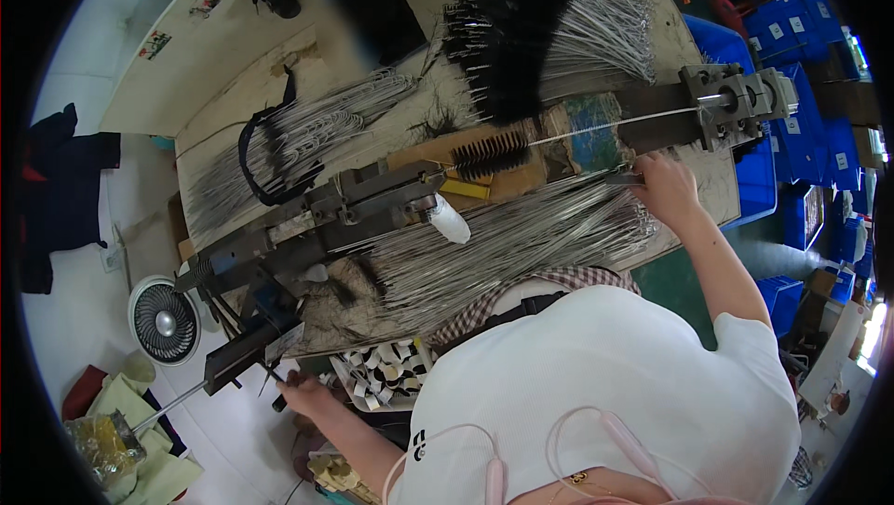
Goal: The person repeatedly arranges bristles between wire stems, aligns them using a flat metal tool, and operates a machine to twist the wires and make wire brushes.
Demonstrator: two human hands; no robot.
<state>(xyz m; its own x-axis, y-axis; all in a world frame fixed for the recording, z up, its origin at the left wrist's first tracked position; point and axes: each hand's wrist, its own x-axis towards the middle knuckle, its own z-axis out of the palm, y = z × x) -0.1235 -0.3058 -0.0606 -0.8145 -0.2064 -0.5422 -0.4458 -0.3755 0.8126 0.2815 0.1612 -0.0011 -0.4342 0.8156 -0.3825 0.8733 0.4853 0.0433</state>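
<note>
My left hand point(304, 394) is closed around a dark handle point(279, 403) at the lower left end of a long metal machine point(345, 196). My right hand point(667, 187) is closed on a flat grey metal piece point(622, 178) beside the bench's right end; its exact kind is hard to make out. Between the machine's left part and a clamp block point(736, 103) stretches a twisted wire point(615, 122), with a black bristle brush point(491, 153) on its left part. A white wrapped knob point(450, 220) sticks out below the machine's middle.
Many loose metal wires point(503, 240) lie along the near side, with looped wires point(317, 128) behind. A pile of black brushes point(503, 30) is at the back. Blue bins point(754, 170) stand right, a fan point(164, 321) left, and a tray of white and black pieces point(382, 375) nearby.
</note>
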